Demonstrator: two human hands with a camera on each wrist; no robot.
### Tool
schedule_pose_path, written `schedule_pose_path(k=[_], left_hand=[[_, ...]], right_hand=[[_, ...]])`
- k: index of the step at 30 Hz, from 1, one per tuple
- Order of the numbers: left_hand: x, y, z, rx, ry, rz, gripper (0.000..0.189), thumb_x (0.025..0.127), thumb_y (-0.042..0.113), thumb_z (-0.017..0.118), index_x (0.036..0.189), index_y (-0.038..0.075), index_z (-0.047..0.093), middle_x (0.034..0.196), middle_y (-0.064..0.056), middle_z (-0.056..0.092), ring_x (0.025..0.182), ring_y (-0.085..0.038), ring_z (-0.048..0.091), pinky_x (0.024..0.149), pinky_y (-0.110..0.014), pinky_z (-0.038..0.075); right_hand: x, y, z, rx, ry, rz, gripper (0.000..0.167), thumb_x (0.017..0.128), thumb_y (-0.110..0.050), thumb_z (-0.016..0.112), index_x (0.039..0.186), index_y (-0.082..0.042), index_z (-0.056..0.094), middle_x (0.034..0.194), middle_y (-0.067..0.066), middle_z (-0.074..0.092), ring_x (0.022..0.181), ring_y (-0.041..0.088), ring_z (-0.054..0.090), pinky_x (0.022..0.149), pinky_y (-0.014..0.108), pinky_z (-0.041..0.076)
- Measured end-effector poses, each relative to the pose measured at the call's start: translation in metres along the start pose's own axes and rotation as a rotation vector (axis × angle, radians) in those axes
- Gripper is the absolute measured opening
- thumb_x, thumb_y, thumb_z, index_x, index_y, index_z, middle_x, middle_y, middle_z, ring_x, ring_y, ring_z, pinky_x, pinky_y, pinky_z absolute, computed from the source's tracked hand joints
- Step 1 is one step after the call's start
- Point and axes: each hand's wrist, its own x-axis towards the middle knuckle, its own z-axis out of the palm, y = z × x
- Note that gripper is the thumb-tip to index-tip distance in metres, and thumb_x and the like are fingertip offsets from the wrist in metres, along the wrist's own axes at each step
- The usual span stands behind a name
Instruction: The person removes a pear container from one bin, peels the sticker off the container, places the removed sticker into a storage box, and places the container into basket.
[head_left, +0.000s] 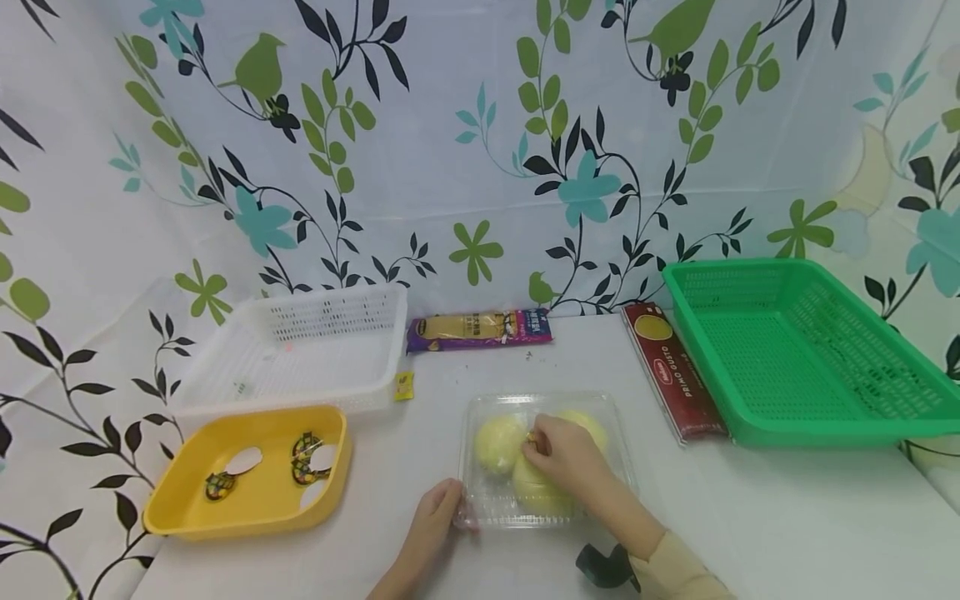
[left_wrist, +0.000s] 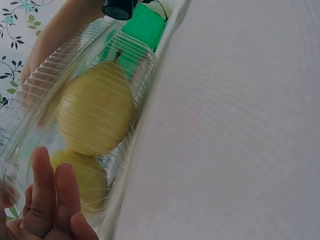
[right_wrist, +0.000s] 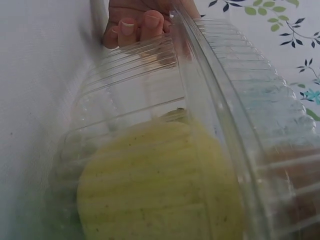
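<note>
A clear plastic fruit box (head_left: 480, 408) with a ridged lid stands on the table, with yellow pears (left_wrist: 95, 107) inside. My left hand (head_left: 437, 512) holds the box's near left corner; in the left wrist view that hand's fingers (left_wrist: 44, 190) lie along its side. Over the middle of the box is my right hand (head_left: 570, 454), fingers curled, thumb and forefinger pinching a small yellow thing (head_left: 531, 437) too small to identify. From the right wrist view, one pear (right_wrist: 155, 185) shows through the plastic, and the left fingers (right_wrist: 150, 25) are beyond it at the rim.
On the left are a yellow tray (head_left: 247, 525) with patterned items and white oval tags, and a white basket (head_left: 390, 367). A yellow packet (head_left: 404, 385) lies beside it. Behind is a purple packet (head_left: 480, 329). A red pack (head_left: 671, 371) leans by the green basket (head_left: 750, 421).
</note>
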Motion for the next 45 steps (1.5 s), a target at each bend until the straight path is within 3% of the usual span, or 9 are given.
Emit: schedule_pose_path(k=[5, 8, 12, 15, 19, 26, 29, 38, 45], left_hand=[[0.002, -0.002, -0.001, 0.041, 0.018, -0.011, 0.032, 0.097, 0.010, 0.034, 0.066, 0.007, 0.042, 0.060, -0.001, 0.048, 0.058, -0.012, 0.050, 0.055, -0.022, 0.036], [0.006, -0.015, -0.003, 0.035, 0.021, -0.015, 0.033, 0.098, 0.012, 0.034, 0.066, 0.007, 0.042, 0.059, -0.001, 0.047, 0.057, -0.012, 0.050, 0.055, -0.022, 0.036], [0.011, -0.032, -0.004, 0.020, 0.013, -0.007, 0.034, 0.098, 0.017, 0.034, 0.066, 0.007, 0.042, 0.059, -0.001, 0.049, 0.058, -0.014, 0.053, 0.056, -0.023, 0.038], [0.011, -0.032, -0.004, 0.020, 0.014, -0.004, 0.033, 0.098, 0.018, 0.036, 0.066, 0.008, 0.042, 0.059, -0.002, 0.049, 0.058, -0.014, 0.054, 0.056, -0.022, 0.038], [0.010, -0.031, -0.005, 0.016, 0.017, 0.003, 0.032, 0.097, 0.016, 0.036, 0.067, 0.008, 0.042, 0.059, -0.001, 0.048, 0.058, -0.013, 0.053, 0.055, -0.022, 0.038], [0.011, -0.030, -0.004, 0.019, 0.010, -0.005, 0.032, 0.097, 0.018, 0.035, 0.068, 0.007, 0.043, 0.060, -0.001, 0.049, 0.058, -0.012, 0.050, 0.054, -0.022, 0.037], [0.012, -0.032, -0.004, 0.020, 0.013, -0.002, 0.032, 0.097, 0.018, 0.035, 0.069, 0.007, 0.043, 0.061, -0.001, 0.049, 0.057, -0.011, 0.049, 0.053, -0.022, 0.037], [0.012, -0.034, -0.003, -0.012, 0.012, -0.005, 0.032, 0.097, 0.018, 0.036, 0.069, 0.005, 0.044, 0.059, -0.002, 0.050, 0.052, -0.010, 0.048, 0.049, -0.020, 0.037], [0.014, -0.033, -0.004, -0.017, 0.003, -0.027, 0.033, 0.098, 0.019, 0.035, 0.069, 0.006, 0.044, 0.058, -0.002, 0.050, 0.051, -0.009, 0.047, 0.048, -0.019, 0.035]], right_hand=[[0.002, -0.002, 0.003, -0.055, -0.002, -0.083, 0.026, 0.070, -0.007, 0.061, 0.061, -0.014, 0.038, 0.054, -0.009, 0.033, 0.050, 0.007, 0.031, 0.045, 0.021, 0.029], [0.000, -0.003, 0.005, -0.110, -0.016, -0.104, 0.025, 0.072, -0.007, 0.059, 0.061, -0.016, 0.039, 0.055, -0.009, 0.033, 0.051, 0.008, 0.032, 0.045, 0.021, 0.029], [-0.002, -0.004, 0.004, -0.089, -0.045, -0.012, 0.020, 0.075, -0.009, 0.059, 0.064, -0.017, 0.045, 0.057, -0.010, 0.036, 0.053, 0.009, 0.035, 0.046, 0.022, 0.031], [-0.002, -0.004, 0.003, -0.045, -0.073, 0.067, 0.015, 0.078, -0.010, 0.058, 0.067, -0.017, 0.049, 0.059, -0.010, 0.039, 0.055, 0.009, 0.037, 0.049, 0.023, 0.034], [-0.001, -0.004, 0.001, -0.024, -0.079, 0.092, 0.012, 0.077, -0.009, 0.058, 0.069, -0.015, 0.052, 0.060, -0.009, 0.041, 0.055, 0.008, 0.038, 0.050, 0.023, 0.036], [-0.002, -0.005, -0.005, 0.069, 0.070, 0.075, 0.012, 0.067, -0.001, 0.062, 0.064, -0.011, 0.056, 0.056, -0.010, 0.049, 0.051, 0.006, 0.041, 0.048, 0.020, 0.038], [-0.003, -0.005, -0.006, 0.072, 0.090, 0.082, 0.014, 0.066, -0.002, 0.064, 0.063, -0.012, 0.057, 0.056, -0.011, 0.049, 0.051, 0.005, 0.042, 0.049, 0.020, 0.039], [-0.001, 0.000, -0.015, 0.179, 0.026, 0.152, 0.013, 0.069, 0.001, 0.064, 0.067, -0.010, 0.058, 0.063, -0.006, 0.057, 0.059, 0.009, 0.053, 0.056, 0.023, 0.045], [0.000, 0.004, -0.023, 0.250, -0.028, 0.229, 0.008, 0.071, 0.000, 0.063, 0.071, -0.008, 0.061, 0.066, -0.005, 0.058, 0.061, 0.010, 0.052, 0.055, 0.023, 0.044]])
